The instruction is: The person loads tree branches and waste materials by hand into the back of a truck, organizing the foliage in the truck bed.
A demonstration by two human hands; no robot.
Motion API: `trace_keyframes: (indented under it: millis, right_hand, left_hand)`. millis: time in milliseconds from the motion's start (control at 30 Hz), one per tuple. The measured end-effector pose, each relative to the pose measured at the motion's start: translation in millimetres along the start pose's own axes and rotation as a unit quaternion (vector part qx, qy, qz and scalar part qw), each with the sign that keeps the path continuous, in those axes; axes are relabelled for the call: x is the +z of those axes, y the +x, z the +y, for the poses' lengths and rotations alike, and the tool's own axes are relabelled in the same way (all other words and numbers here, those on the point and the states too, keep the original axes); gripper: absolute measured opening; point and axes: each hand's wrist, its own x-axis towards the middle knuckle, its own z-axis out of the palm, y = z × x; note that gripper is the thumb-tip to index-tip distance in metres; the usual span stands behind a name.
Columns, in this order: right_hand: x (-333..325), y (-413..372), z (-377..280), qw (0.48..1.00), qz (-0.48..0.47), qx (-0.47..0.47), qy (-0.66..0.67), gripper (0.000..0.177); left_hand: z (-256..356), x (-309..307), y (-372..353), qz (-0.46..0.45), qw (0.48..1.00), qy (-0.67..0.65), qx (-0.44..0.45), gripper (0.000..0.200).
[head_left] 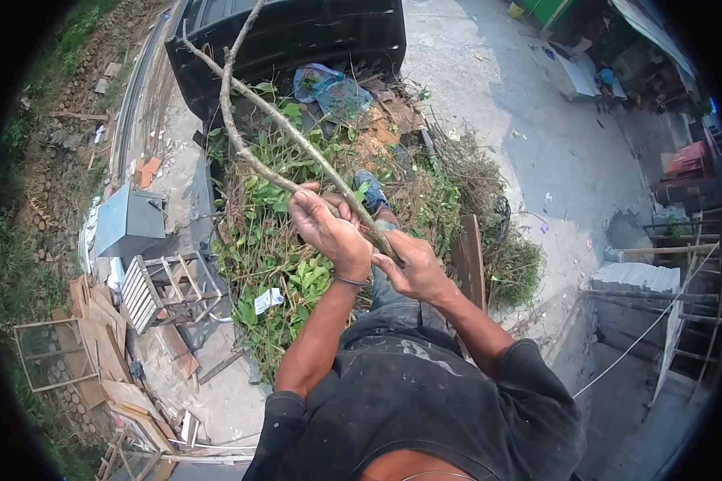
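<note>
Two long bare branches cross in front of me and reach up toward the truck-like dark bed. My left hand (329,231) is closed around the lower part of the crooked branch (237,136), with its fingers also against the straighter branch (297,138). Wrapped round the butt end of that straighter branch is my right hand (415,268). Whether the two join inside my hands is hidden. Beneath them lies a heap of leafy cut branches (257,208), and a shoe (370,191) shows on it.
A black panel (297,40) stands beyond the heap, near a blue plastic bag (329,86). To the left are a grey metal box (132,220), a wooden rack (172,289) and scrap boards (100,337). A brown plank (468,260) and dry brush (473,176) are on the right.
</note>
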Motion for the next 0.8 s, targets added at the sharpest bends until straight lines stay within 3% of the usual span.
trace_keyframes:
  millis: [67, 100, 133, 167, 200, 267, 300, 367, 433, 567, 767, 800]
  right_hand:
    - [-20, -8, -4, 0.998, 0.039, 0.056, -0.003, 0.024]
    - [-31, -13, -5, 0.992, 0.071, 0.104, 0.001, 0.023]
    - [-44, -20, -6, 0.981, 0.089, 0.172, 0.011, 0.022]
    - [-60, -27, -5, 0.974, 0.122, 0.187, 0.028, 0.020]
    - [-76, -34, -8, 0.971, 0.168, 0.170, 0.010, 0.018]
    - [-116, -52, -14, 0.956, 0.228, 0.181, 0.021, 0.021]
    - [-143, -62, -23, 0.951, 0.213, 0.224, 0.007, 0.024]
    - [-185, -82, -16, 0.946, 0.253, 0.171, -0.106, 0.031]
    - [-224, -99, -12, 0.927, 0.261, 0.204, -0.176, 0.034]
    - [-296, -121, 23, 0.896, 0.277, 0.149, -0.315, 0.035]
    - [-399, -191, 109, 0.861, 0.197, 0.256, -0.393, 0.036]
    - [-411, -208, 122, 0.848, 0.179, 0.301, -0.399, 0.038]
  left_hand:
    - [-1, 30, -15, -0.082, 0.995, 0.056, 0.007, 0.025]
    - [-2, 40, -22, -0.137, 0.987, 0.072, -0.037, 0.027]
    - [-5, 48, -27, -0.205, 0.971, 0.124, 0.002, 0.028]
    - [-8, 54, -30, -0.272, 0.946, 0.173, 0.042, 0.031]
    - [-8, 59, -33, -0.280, 0.944, 0.172, 0.038, 0.031]
    - [-8, 60, -40, -0.387, 0.875, 0.235, 0.172, 0.034]
    - [-12, 54, -39, -0.396, 0.872, 0.234, 0.166, 0.034]
    - [-26, 30, -27, -0.474, 0.838, 0.262, 0.058, 0.030]
    - [-46, -4, -8, -0.495, 0.810, 0.314, -0.020, 0.031]
    - [-68, -78, 39, -0.514, 0.704, 0.490, -0.005, 0.027]
    - [-87, -211, 58, -0.449, 0.656, 0.604, -0.054, 0.024]
    - [-91, -237, 56, -0.434, 0.618, 0.647, -0.105, 0.027]
